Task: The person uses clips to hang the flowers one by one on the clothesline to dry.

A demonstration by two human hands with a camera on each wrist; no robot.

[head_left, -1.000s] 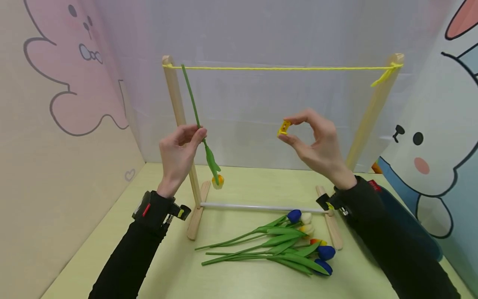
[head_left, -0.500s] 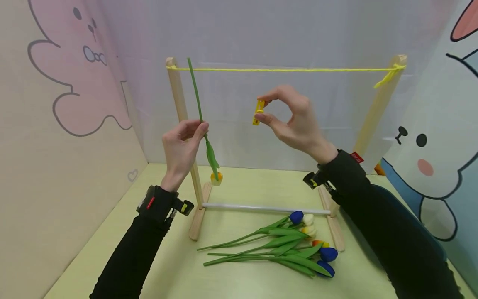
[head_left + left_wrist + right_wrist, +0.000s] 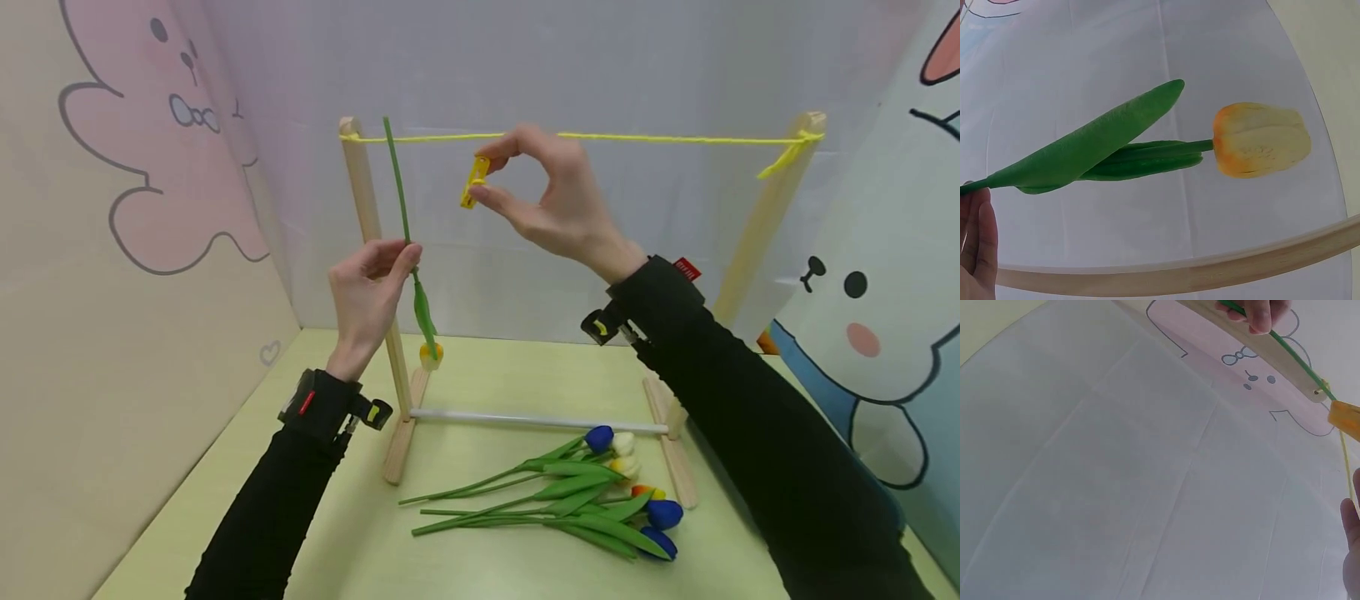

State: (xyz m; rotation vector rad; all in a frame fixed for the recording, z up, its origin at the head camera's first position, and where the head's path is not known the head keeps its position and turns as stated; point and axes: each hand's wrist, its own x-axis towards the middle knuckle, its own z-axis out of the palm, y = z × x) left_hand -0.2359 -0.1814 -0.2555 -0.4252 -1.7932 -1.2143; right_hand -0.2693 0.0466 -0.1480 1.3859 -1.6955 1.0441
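Observation:
My left hand (image 3: 371, 287) pinches the green stem of an artificial tulip (image 3: 422, 308) that hangs head down. Its yellow and cream bloom (image 3: 1263, 140) and leaves fill much of the left wrist view. The upper end of the stem reaches slightly above the yellow string (image 3: 637, 138), near the left post. Between thumb and index finger, my right hand (image 3: 558, 196) holds a small yellow clothespin (image 3: 475, 182). It is to the right of the stem, apart from it, and a little below the string. Only part of the clothespin (image 3: 1345, 419) shows in the right wrist view.
Two wooden posts (image 3: 363, 187) carry the string, with a white rod (image 3: 540, 421) between their feet. Several tulips (image 3: 555, 500) lie on the pale table (image 3: 360, 550) in front. A dark container is mostly hidden behind the right sleeve (image 3: 765, 433).
My right hand has moved left and up with the clothespin, toward the stem and string. The left hand and its tulip have stayed nearly in place.

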